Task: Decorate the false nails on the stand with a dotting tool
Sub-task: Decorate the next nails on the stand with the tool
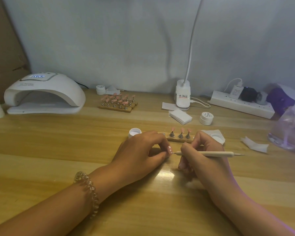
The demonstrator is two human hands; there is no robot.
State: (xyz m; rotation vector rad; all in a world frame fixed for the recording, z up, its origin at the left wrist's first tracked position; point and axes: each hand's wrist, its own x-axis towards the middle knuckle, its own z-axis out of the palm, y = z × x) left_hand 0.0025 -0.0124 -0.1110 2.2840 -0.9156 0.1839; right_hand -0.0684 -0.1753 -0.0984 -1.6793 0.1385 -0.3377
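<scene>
My left hand (143, 149) pinches a pink false nail (169, 149) with white dots between thumb and fingers, just above the wooden table. My right hand (201, 157) grips a cream dotting tool (204, 153) that lies almost level, its metal tip touching the held nail. Just behind my hands sits a wooden stand (179, 139) carrying three pink nails on metal holders. An open white jar (134, 132) stands left of the stand. Another open jar (217, 137) rests on a wipe to its right.
A white nail lamp (44, 94) stands at the back left. More stands of pink nails (117, 102) sit at the back centre. A desk lamp base (182, 95), wipes (180, 116), a closed jar (206, 118), a power strip (242, 103) and a plastic bag (288, 132) fill the right.
</scene>
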